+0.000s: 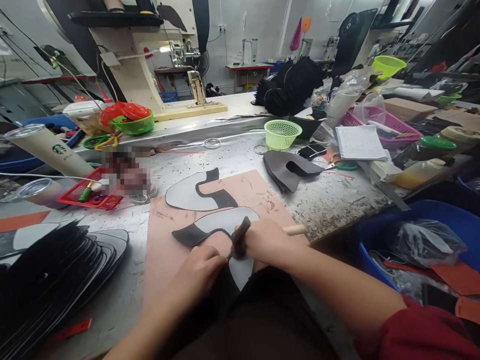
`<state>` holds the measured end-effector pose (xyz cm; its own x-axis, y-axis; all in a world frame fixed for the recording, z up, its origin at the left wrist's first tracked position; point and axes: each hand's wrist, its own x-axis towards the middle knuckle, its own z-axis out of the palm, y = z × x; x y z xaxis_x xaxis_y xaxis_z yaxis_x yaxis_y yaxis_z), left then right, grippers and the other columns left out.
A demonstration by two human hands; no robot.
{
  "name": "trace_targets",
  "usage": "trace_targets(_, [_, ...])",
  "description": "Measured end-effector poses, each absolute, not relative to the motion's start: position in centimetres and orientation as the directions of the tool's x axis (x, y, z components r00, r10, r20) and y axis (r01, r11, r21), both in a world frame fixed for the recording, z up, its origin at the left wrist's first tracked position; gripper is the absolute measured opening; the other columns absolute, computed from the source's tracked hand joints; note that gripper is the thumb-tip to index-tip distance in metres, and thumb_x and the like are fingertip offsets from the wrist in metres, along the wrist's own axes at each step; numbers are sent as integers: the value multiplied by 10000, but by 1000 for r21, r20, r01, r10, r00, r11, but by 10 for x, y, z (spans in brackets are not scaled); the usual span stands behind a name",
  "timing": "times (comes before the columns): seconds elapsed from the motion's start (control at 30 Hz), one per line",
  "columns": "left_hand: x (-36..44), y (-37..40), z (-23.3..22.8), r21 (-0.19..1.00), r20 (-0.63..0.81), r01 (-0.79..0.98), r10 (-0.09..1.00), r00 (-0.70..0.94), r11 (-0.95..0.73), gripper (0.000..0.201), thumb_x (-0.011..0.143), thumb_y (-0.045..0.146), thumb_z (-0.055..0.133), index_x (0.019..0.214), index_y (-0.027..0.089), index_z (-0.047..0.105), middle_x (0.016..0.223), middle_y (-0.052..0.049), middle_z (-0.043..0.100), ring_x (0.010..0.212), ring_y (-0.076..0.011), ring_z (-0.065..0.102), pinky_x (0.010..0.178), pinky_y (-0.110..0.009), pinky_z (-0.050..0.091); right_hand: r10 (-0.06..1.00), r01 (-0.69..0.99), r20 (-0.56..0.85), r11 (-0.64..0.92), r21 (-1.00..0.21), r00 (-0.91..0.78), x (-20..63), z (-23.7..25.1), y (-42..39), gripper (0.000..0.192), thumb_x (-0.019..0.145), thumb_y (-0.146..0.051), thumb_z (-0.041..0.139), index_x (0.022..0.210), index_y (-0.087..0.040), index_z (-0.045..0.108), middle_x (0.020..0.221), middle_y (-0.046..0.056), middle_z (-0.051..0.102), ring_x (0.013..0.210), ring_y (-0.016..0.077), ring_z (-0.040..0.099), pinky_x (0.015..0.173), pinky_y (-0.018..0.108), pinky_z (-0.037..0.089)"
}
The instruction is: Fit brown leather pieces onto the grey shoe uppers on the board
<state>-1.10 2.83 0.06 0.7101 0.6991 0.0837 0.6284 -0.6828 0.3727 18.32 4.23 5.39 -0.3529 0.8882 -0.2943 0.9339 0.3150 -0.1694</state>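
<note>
A pink cutting mat (pixel 262 195) lies on the worn table. On it rest two curved shoe-upper pieces, grey-white with black parts: one farther away (pixel 187 194), one nearer (pixel 217 222). My right hand (pixel 268 242) grips a hammer (pixel 240 237) whose wooden handle sticks out to the right, its dark head down on the near piece. My left hand (pixel 198 275) presses the near piece's edge right beside the hammer head.
A stack of black cut pieces (pixel 56 280) sits at the left. More dark pieces (pixel 287 170) lie right of the mat. A green basket (pixel 282 134), a notebook (pixel 358 142), a red tray (pixel 90 192), a paper cup (pixel 48 147) and a blue bin (pixel 431 220) surround the table.
</note>
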Motion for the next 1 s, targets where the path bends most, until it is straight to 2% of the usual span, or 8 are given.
trace_targets(0.1, [-15, 25, -1, 377, 29, 633, 691, 722, -676, 322, 786, 68, 372, 968, 235, 578, 815, -30, 561, 764, -150, 501, 683, -274, 398, 903, 942, -273, 306, -135, -333, 182, 56, 41, 220, 731, -168, 441, 809, -194, 645, 706, 65, 649, 652, 176, 590, 539, 246, 347])
trace_targets(0.2, [-20, 22, -2, 411, 40, 636, 710, 703, -653, 258, 802, 101, 369, 869, 201, 597, 786, -33, 562, 748, -150, 500, 681, -277, 404, 877, 917, -279, 349, -191, -392, 178, 57, 37, 242, 738, -168, 432, 861, -209, 637, 722, 47, 655, 635, 168, 589, 522, 239, 341])
trace_targets(0.3, [-25, 18, -4, 391, 66, 645, 719, 692, -656, 259, 782, 89, 384, 854, 205, 605, 778, -29, 553, 737, -147, 487, 682, -278, 405, 830, 890, -326, 399, -219, -452, 173, 57, 34, 178, 706, -178, 482, 768, -196, 649, 690, 53, 657, 610, 171, 587, 503, 240, 331])
trace_targets(0.4, [-28, 14, -3, 381, 70, 656, 728, 682, -651, 342, 714, 36, 407, 927, 228, 596, 790, -24, 555, 746, -151, 487, 675, -272, 414, 855, 888, -252, 407, -214, -453, 170, 55, 32, 206, 731, -162, 455, 820, -204, 636, 689, 46, 657, 612, 168, 589, 506, 240, 325])
trace_targets(0.7, [-31, 4, -5, 368, 187, 652, 739, 647, -663, 239, 749, 77, 399, 830, 191, 593, 738, -22, 579, 696, -148, 514, 643, -265, 435, 818, 833, -189, 494, -250, -543, 157, 50, 31, 205, 758, -144, 422, 851, -188, 598, 677, 31, 653, 584, 156, 586, 477, 234, 305])
trace_targets(0.77, [-30, -2, -7, 260, 282, 651, 701, 655, -713, 237, 788, 89, 365, 804, 174, 586, 735, -32, 593, 685, -146, 523, 633, -263, 434, 809, 832, -214, 498, -247, -548, 155, 50, 32, 184, 753, -150, 434, 833, -175, 597, 671, 40, 648, 593, 154, 588, 475, 231, 303])
trace_targets(0.9, [-27, -18, -10, -161, 431, 642, 532, 729, -750, 281, 797, 39, 336, 893, 131, 584, 785, -73, 638, 723, -180, 557, 630, -292, 411, 816, 817, -140, 516, -257, -560, 152, 49, 32, 177, 785, -159, 414, 826, -169, 586, 644, 45, 635, 612, 150, 592, 483, 229, 298])
trace_targets(1.0, [-27, -29, -11, -282, 412, 649, 522, 747, -706, 325, 782, 5, 315, 885, 139, 592, 853, -75, 658, 749, -185, 571, 662, -299, 401, 794, 793, -126, 554, -252, -595, 148, 47, 31, 154, 756, -129, 442, 821, -170, 576, 643, 36, 632, 596, 149, 588, 458, 231, 279])
